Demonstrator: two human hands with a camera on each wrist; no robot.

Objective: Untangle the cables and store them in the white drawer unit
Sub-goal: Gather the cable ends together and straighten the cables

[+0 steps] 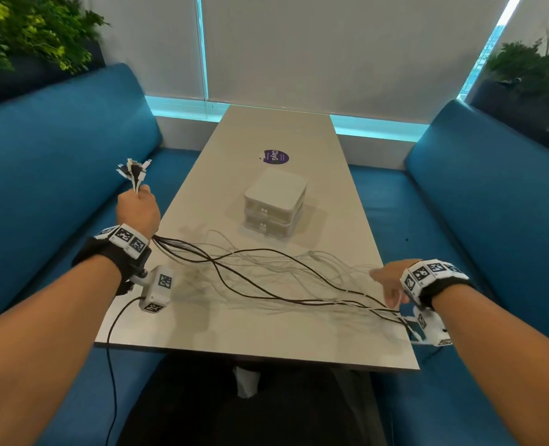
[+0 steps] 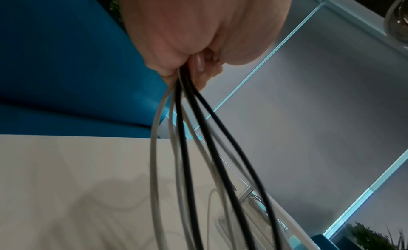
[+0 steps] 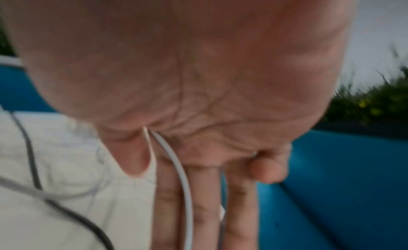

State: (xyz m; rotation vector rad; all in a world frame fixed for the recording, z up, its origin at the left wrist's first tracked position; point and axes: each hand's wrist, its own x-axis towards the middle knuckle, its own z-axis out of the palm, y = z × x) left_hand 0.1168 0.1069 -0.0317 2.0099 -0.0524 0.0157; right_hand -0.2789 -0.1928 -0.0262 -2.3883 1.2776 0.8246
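Note:
My left hand (image 1: pixel 138 206) is raised over the table's left edge and grips a bundle of black and white cables (image 1: pixel 266 278) just below their connectors (image 1: pixel 134 170), which fan out above the fist. In the left wrist view the left hand (image 2: pixel 176 44) is curled tight round the cables (image 2: pixel 187 149). The strands sag across the table to my right hand (image 1: pixel 390 289) at the right edge. There the right hand (image 3: pixel 198 96) has straight fingers, and a white cable (image 3: pixel 183 184) runs out from beside the thumb along them. The white drawer unit (image 1: pixel 274 204) stands mid-table with both drawers closed.
The grey table (image 1: pixel 234 333) has a purple sticker (image 1: pixel 275 157) beyond the drawer unit. Blue benches (image 1: pixel 57 156) (image 1: pixel 491 204) flank it on both sides, with plants behind them. A black lead hangs from the left wrist camera (image 1: pixel 157 291) over the near edge.

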